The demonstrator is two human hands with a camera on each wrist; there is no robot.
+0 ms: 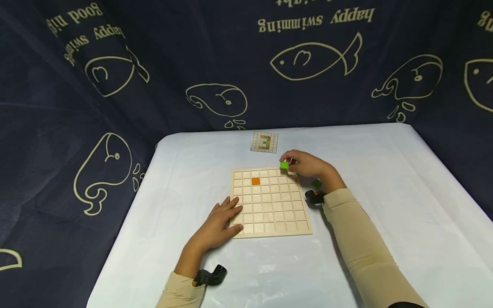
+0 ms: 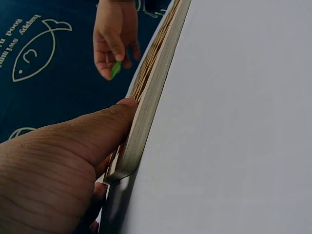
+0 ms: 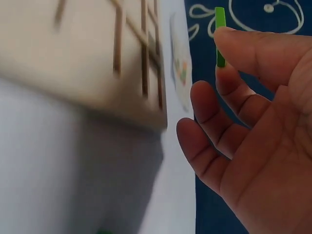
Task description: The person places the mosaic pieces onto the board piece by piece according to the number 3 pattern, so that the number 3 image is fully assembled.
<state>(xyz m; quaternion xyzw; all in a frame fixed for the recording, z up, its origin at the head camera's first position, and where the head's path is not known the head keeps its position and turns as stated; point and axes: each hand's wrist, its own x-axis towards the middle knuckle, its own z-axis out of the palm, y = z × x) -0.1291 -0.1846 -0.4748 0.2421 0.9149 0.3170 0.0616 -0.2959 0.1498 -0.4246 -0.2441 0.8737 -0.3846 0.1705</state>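
A small green tile (image 1: 284, 165) is pinched between the fingertips of the right hand (image 1: 306, 164), just above the far right corner of the wooden grid board (image 1: 270, 204). The board's near left edge is pressed down by the flat left hand (image 1: 219, 220), fingers straight. An orange tile (image 1: 255, 181) is seen in the board, left of the green one.

A white surface (image 1: 385, 179) sits in front of a dark blue cloth (image 1: 173, 51) with drawn fish and whales. A small pattern card (image 1: 264, 142) lies at the far side. One orange tile (image 1: 255, 181) sits apart.
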